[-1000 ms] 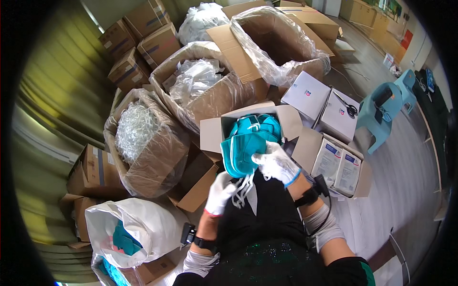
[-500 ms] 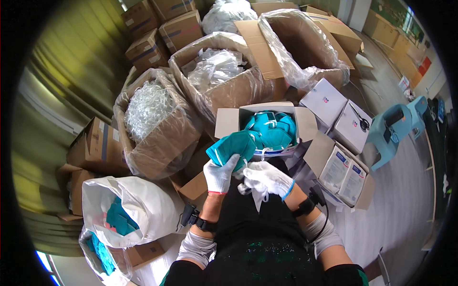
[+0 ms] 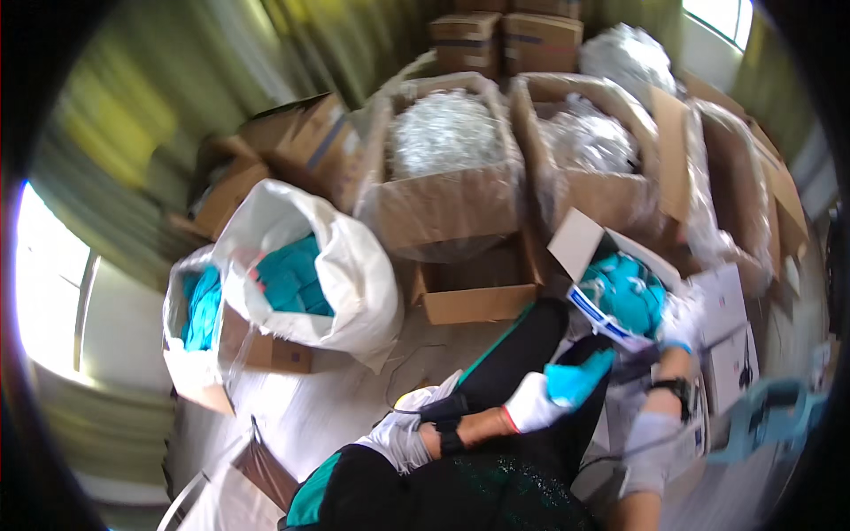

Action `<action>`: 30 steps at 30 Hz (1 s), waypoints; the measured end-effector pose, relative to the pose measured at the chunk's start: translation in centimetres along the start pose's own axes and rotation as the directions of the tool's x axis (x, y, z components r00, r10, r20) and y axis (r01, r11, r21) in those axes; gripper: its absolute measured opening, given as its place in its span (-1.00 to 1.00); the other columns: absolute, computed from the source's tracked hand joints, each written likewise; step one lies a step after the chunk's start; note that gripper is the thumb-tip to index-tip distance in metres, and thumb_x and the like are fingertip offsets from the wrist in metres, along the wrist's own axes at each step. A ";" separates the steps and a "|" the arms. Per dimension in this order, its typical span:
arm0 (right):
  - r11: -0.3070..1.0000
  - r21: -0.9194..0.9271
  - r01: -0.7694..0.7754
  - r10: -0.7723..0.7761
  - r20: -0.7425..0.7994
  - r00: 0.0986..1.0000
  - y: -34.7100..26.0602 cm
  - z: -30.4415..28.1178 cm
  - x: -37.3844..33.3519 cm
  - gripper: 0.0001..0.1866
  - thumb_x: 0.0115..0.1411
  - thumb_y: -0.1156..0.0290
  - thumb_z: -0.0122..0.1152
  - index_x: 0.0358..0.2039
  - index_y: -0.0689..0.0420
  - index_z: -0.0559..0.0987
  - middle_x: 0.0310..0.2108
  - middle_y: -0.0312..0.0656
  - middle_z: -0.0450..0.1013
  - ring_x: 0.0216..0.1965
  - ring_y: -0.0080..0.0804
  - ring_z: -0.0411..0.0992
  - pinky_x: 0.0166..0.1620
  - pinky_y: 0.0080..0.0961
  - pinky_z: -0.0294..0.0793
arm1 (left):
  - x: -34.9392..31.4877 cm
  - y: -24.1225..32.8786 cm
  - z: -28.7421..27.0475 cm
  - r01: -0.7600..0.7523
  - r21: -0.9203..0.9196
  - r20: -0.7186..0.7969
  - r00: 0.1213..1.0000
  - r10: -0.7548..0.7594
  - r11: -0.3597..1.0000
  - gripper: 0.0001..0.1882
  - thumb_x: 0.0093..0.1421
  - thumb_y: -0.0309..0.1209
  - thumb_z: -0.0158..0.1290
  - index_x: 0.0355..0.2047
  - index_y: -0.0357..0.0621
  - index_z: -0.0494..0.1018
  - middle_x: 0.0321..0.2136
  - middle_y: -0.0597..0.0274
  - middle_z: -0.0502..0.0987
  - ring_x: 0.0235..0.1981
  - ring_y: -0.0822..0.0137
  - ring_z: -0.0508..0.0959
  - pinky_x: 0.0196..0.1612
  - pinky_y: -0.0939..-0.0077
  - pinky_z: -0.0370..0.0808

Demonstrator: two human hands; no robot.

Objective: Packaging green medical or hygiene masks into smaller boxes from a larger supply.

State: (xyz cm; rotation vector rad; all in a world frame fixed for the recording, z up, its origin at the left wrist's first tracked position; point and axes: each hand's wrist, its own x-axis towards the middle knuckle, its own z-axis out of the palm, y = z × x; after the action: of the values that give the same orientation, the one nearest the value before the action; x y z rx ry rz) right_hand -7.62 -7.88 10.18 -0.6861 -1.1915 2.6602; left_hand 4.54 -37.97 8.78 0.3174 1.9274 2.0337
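Note:
My left hand, in a white glove with a red cuff edge, is closed around a teal face mask above my lap. To its upper right, an open white carton with a blue stripe holds a pile of teal masks with white straps. My right hand, gloved in white, is at this carton's right rim. Motion blur smears its fingers, so whether they hold anything is unclear. Both wrists carry dark strapped-on devices.
At the left, a white sack and a lined box contain teal masks. Large lined cartons stand across the back, two filled with clear plastic or white strips. White boxes and a light blue stool are at the right.
The view has swung left. My hands have moved apart: the left has brought the teal mask away from the carton, and the right has gone to the carton's right rim.

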 end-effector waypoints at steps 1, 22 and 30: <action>0.999 -0.006 0.034 -0.035 -0.045 0.998 -1.0 0.6 -0.6 -0.67 0.31 0.12 -0.02 -0.13 0.05 0.57 -0.34 -0.21 0.50 -0.38 -0.28 0.47 -0.38 -0.12 0.54 | 0.1 0.4 -2.6 0.172 0.224 -0.061 0.985 -0.163 0.959 -0.73 0.22 -0.28 0.15 -0.25 -0.27 0.57 -0.36 0.03 0.65 -0.27 0.38 0.64 -0.24 0.39 0.53; 0.977 0.172 -0.128 0.049 0.403 0.914 0.7 10.9 -7.9 -0.70 0.44 0.11 -0.10 -0.32 0.00 0.47 -0.74 -0.53 0.08 -0.82 -0.71 -0.06 -0.74 -0.69 0.05 | 4.1 5.6 -23.8 -0.140 -0.478 -0.592 0.780 -0.201 0.867 -0.82 0.34 -0.35 -0.01 -0.22 -0.19 0.50 -0.60 0.44 0.38 -0.66 0.63 0.31 -0.62 0.75 0.24; 0.949 0.199 -0.244 0.149 0.398 0.905 -0.6 11.0 -10.7 -0.66 0.44 0.09 -0.14 -0.26 0.02 0.52 -0.74 -0.50 0.12 -0.79 -0.66 0.03 -0.70 -0.62 0.09 | 10.2 3.7 -5.9 -0.198 -0.197 0.257 0.935 0.246 0.960 -0.57 0.42 -0.24 -0.09 0.15 -0.28 0.35 0.04 0.14 0.49 0.05 0.35 0.48 0.10 0.41 0.41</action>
State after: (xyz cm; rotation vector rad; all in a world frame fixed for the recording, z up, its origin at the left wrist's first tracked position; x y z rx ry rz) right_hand -3.28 -18.19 20.70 -0.2691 -0.8743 3.1456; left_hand -7.37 -39.74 11.51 0.7681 1.5988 2.1383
